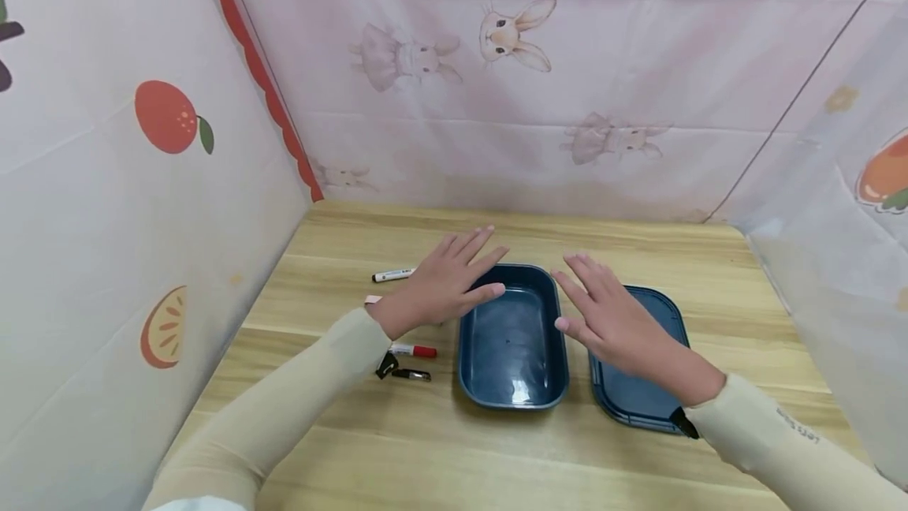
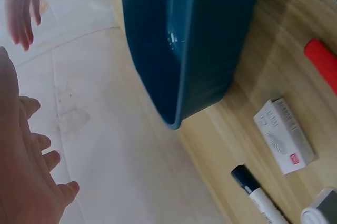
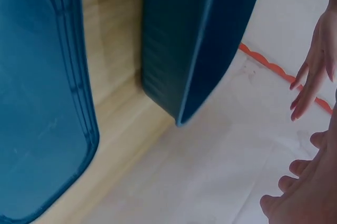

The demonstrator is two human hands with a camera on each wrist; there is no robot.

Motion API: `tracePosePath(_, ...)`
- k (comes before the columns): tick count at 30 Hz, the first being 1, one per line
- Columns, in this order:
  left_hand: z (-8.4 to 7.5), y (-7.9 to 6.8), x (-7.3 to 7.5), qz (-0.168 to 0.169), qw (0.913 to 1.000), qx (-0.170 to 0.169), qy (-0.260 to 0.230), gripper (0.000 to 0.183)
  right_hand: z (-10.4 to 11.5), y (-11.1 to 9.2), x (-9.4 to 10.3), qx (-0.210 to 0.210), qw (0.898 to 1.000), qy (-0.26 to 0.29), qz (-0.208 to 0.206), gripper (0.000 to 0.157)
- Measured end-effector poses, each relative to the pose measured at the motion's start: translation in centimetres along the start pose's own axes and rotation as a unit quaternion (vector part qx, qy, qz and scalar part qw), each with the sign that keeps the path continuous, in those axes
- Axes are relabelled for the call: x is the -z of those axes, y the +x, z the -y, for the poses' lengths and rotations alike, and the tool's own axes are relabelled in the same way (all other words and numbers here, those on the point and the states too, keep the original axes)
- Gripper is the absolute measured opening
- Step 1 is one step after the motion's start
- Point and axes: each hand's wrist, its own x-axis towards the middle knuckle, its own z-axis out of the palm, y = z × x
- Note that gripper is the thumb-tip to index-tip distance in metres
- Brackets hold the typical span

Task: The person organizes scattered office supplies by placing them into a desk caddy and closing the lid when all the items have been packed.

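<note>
Both hands hover over the table with fingers spread and nothing in them. My left hand (image 1: 441,284) is above the left rim of a deep blue plastic box (image 1: 512,337), which contains nothing. To the box's right, my right hand (image 1: 615,320) hangs over a flat blue lid (image 1: 631,393) and covers part of it. Left of the box, partly hidden by the left arm, lie a white marker with a black cap (image 1: 392,275), a red-capped marker (image 1: 414,351) and a small dark pen-like item (image 1: 412,374). A small white printed carton (image 2: 284,135) shows in the left wrist view.
The wooden table (image 1: 397,456) meets a pink rabbit-print cloth (image 1: 454,156) at the back. White fruit-print cloth (image 1: 92,219) bounds the left side, and similar cloth (image 1: 837,259) the right. A grey-and-white object (image 2: 321,209) sits near the carton, cut off by the frame edge.
</note>
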Motion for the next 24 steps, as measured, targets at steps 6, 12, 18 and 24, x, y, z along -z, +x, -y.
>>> tracePosePath(6,0.1,-0.3,-1.3,-0.001,0.9997,0.005,0.025,0.077,0.5,-1.6,-1.9,-0.006,1.0,0.008,0.005,0.07)
tracePosePath(12,0.0,-0.9,-2.3,-0.001,0.9998,0.013,0.012,0.076,1.2,-3.0,-3.4,-0.01,1.0,0.013,0.019,0.069)
tracePosePath(18,0.0,-1.2,-3.3,-0.004,0.9995,0.026,-0.019,0.074,1.9,-3.7,-4.5,-0.022,0.999,0.015,0.037,0.07)
tracePosePath(24,0.4,-1.6,-4.1,0.0,0.9984,0.04,-0.04,0.076,2.7,-4.4,-6.0,-0.015,0.999,0.012,0.042,0.07)
